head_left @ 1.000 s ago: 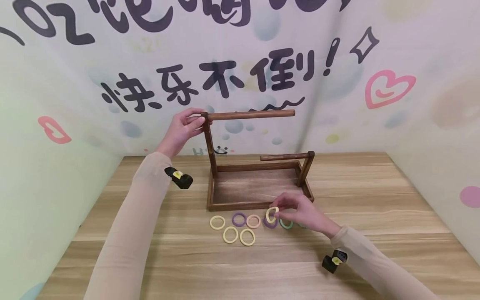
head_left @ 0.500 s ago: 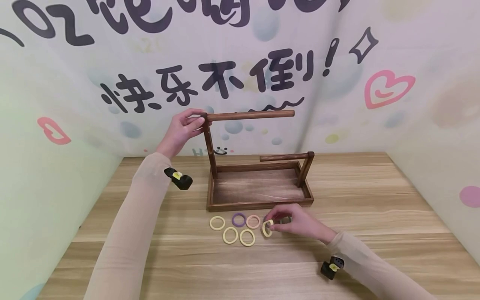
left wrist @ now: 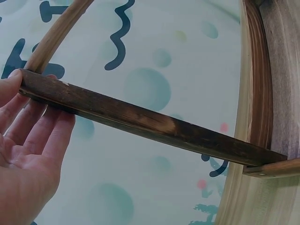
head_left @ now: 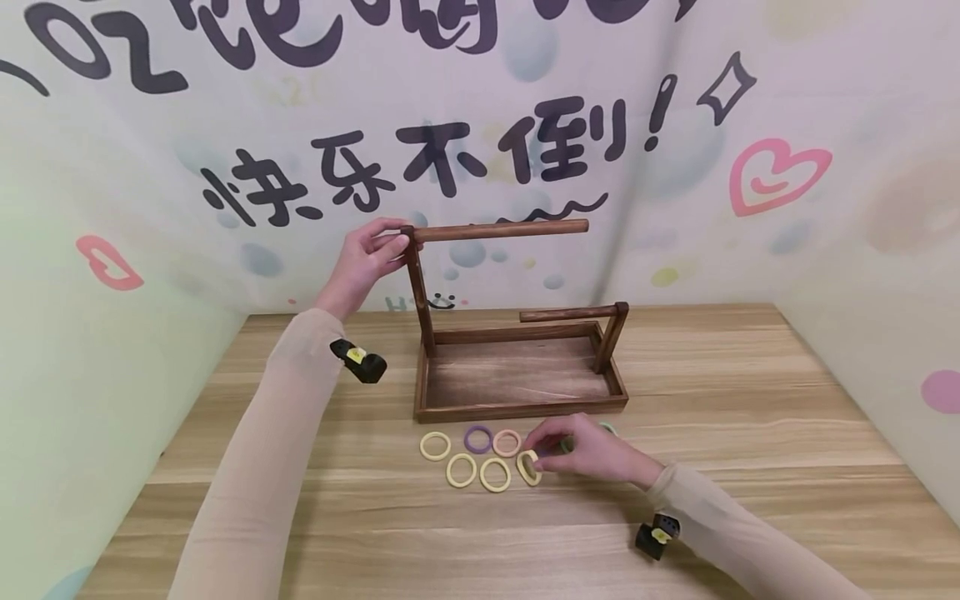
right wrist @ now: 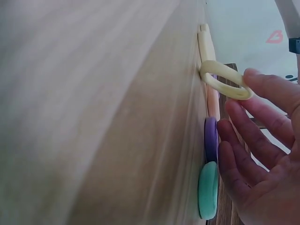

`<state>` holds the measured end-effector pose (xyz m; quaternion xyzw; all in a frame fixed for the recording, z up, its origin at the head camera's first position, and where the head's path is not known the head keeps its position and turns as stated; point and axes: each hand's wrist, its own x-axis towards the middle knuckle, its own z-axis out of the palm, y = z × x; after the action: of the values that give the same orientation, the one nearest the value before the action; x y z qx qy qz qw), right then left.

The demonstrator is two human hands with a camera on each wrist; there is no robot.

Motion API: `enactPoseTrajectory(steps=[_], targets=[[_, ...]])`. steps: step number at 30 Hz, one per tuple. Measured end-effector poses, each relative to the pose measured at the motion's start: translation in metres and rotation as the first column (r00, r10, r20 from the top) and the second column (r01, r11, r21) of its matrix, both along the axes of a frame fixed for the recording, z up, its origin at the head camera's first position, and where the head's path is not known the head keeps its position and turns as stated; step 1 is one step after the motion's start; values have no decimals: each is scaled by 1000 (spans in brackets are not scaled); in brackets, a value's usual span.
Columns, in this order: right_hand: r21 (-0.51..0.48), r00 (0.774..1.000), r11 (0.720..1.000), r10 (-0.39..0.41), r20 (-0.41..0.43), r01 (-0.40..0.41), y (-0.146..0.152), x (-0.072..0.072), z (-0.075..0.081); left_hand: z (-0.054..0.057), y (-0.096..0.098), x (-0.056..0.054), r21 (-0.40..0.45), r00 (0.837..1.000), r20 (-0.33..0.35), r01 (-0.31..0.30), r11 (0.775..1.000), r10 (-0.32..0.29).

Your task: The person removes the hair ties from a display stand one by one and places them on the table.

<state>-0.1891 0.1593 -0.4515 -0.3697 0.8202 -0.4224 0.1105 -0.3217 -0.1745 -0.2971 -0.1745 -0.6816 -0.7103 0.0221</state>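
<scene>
My left hand (head_left: 363, 262) grips the top of the tall post (head_left: 420, 292) of a dark wooden stand, its thumb on the near side in the left wrist view. Thumb and fingertips of my right hand (head_left: 600, 450) pinch a pale yellow ring (right wrist: 222, 69). That ring is tilted, its lower edge right at the tabletop beside the other yellow rings. Under the right hand lie a purple ring (right wrist: 211, 140) and a green ring (right wrist: 206, 192), mostly hidden in the head view. To its left are a pink ring (head_left: 507, 456), another purple ring (head_left: 467, 439) and several yellow rings (head_left: 495, 490).
Behind the rings stands the stand's tray base (head_left: 525, 411). A long upper bar (head_left: 502, 230) extends right from the tall post; a short lower bar (head_left: 566, 314) extends left from the short post (head_left: 611, 337). A printed cloth wall (head_left: 480, 150) rises behind the wooden table (head_left: 405, 542).
The right hand has brought the yellow ring leftward and down, from near the tray's front to the table beside the other yellow rings. The left hand stays on the post.
</scene>
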Motion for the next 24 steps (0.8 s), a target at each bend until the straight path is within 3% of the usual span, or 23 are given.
enactPoseTrajectory(steps=[11, 18, 24], targets=[[38, 996, 998, 49, -80, -46, 0, -3, -2, 0, 0, 1, -3, 1000, -3, -13, 1000, 13], [-27, 991, 997, 65, -116, -68, 4, -5, 3, -5, 2, 1, -22, 999, -47, -28, 999, 27], [-37, 974, 999, -25, -225, 17, 19, -11, 12, -7, 2, 3, -115, 996, -76, -52, 992, 43]])
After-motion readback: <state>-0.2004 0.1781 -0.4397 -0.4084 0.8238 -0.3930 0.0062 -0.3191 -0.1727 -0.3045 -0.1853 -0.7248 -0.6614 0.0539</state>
